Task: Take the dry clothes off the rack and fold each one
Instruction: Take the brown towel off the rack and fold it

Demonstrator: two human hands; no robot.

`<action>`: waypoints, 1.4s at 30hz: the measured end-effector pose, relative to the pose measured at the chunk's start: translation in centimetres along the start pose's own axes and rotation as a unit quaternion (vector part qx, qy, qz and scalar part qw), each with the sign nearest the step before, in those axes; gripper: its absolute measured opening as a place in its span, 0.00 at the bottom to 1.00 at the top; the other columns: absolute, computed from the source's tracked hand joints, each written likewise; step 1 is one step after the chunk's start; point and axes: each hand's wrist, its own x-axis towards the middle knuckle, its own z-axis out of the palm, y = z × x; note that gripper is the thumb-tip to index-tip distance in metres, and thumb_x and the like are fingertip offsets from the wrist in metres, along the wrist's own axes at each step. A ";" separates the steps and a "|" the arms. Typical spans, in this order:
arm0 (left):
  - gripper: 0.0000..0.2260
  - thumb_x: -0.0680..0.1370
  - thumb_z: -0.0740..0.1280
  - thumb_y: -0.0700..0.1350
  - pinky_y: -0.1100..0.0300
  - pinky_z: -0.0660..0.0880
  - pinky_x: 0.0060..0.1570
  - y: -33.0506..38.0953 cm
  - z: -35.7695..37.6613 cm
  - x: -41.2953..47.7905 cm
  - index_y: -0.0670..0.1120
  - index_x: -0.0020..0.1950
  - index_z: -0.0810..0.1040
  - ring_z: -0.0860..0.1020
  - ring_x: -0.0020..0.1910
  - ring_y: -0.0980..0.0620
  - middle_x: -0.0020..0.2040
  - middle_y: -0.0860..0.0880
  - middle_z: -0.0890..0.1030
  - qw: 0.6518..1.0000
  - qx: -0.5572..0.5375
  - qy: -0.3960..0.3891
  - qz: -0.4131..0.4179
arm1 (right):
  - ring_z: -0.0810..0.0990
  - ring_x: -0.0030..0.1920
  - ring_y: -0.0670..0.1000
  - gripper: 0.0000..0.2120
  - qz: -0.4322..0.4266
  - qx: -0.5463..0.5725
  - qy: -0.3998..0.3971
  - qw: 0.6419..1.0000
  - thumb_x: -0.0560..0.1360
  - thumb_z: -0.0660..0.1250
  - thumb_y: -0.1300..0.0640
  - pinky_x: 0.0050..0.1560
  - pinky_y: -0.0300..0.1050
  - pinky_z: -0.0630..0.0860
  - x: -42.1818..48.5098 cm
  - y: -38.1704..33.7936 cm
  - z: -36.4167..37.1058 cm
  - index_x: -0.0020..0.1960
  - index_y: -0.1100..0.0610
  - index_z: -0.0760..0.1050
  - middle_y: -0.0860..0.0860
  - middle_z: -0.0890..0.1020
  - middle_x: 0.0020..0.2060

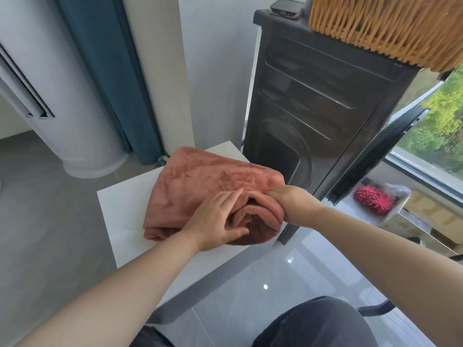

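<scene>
A rust-pink fleece cloth [200, 181] lies folded on a small white table [120, 204] in the middle of the head view. My left hand [218, 221] rests flat on its near part with straight fingers, the thumb against a bunched fold. My right hand [290, 201] grips the cloth's right near edge, fingers curled into the fabric. The near right part of the cloth is rolled and bunched between my two hands. No drying rack is in view.
A dark washing machine [320, 116] stands right behind the table, with a woven basket [390, 26] and a phone [286, 8] on top. A white column unit [62, 96] and blue curtain [105, 71] stand left. A red mop head [373, 200] and boxes lie right, by the window.
</scene>
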 end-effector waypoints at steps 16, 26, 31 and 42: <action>0.19 0.70 0.67 0.55 0.60 0.76 0.40 3.7 -1.8 2.9 0.58 0.60 0.72 0.81 0.45 0.53 0.43 0.58 0.81 0.949 -0.128 0.204 -0.204 | 0.75 0.38 0.47 0.06 0.156 0.159 0.079 0.972 0.75 0.64 0.52 0.40 0.40 0.69 0.1 -3.5 -6.1 0.40 0.45 0.71 0.43 0.76 0.34; 0.10 0.69 0.71 0.45 0.60 0.72 0.41 0.3 -11.1 10.6 0.48 0.50 0.80 0.80 0.46 0.44 0.44 0.46 0.83 0.933 -0.184 0.183 -0.249 | 0.75 0.48 0.53 0.15 0.202 0.167 0.155 0.953 0.77 0.63 0.49 0.45 0.44 0.68 6.2 -1.9 -13.6 0.60 0.55 0.71 0.51 0.79 0.51; 0.07 0.69 0.71 0.44 0.61 0.71 0.43 -0.6 -17.4 14.1 0.47 0.46 0.81 0.80 0.47 0.45 0.43 0.46 0.83 0.899 -0.246 0.194 -0.305 | 0.74 0.55 0.52 0.20 0.257 0.217 0.170 0.926 0.77 0.63 0.45 0.50 0.45 0.71 10.0 -1.9 -18.7 0.65 0.55 0.68 0.52 0.75 0.57; 0.10 0.65 0.71 0.46 0.56 0.77 0.51 3.9 -41.4 16.7 0.47 0.44 0.80 0.81 0.45 0.46 0.45 0.44 0.83 0.777 -0.505 0.191 -0.323 | 0.70 0.66 0.52 0.54 0.285 0.634 0.121 0.708 0.55 0.72 0.29 0.69 0.52 0.66 11.0 -5.9 -37.5 0.74 0.50 0.58 0.49 0.69 0.69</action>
